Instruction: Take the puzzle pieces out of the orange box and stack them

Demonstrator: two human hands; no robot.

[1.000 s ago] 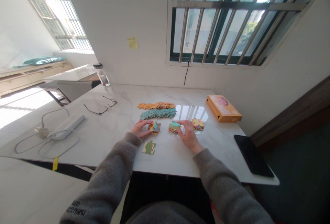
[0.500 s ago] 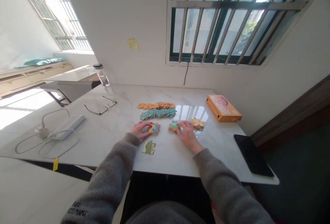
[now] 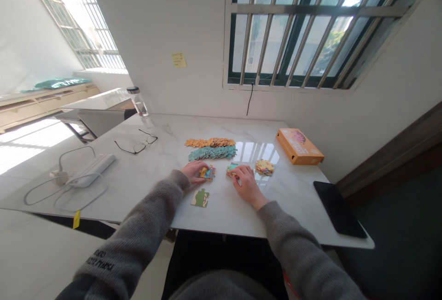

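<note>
My left hand [image 3: 195, 172] pinches the left edge of a small stack of multicoloured jigsaw puzzle pieces [image 3: 210, 172], thumb on the near side. To its right, my right hand [image 3: 249, 184] has its fingers curled over another small stack of teal-topped puzzle pieces [image 3: 231, 168], and they partly hide it. A third stack of cream-coloured pieces [image 3: 264, 167] lies just beyond the right hand. Nearer the table's front edge, a green-and-cream puzzle piece [image 3: 200, 197] lies flat, apart from both hands.
Behind the hands lie a row of teal pieces [image 3: 212, 153] and a row of orange ones [image 3: 210, 142]. An orange box [image 3: 299, 146] and a black tablet [image 3: 339, 208] are on the right. Glasses [image 3: 138, 147], a power strip [image 3: 90, 171] with its cable, and a bottle [image 3: 138, 102] occupy the left.
My right fingers have curled further over the teal-topped stack, covering a green piece that showed there before. The left hand stays at its stack, with its fingers slightly shifted.
</note>
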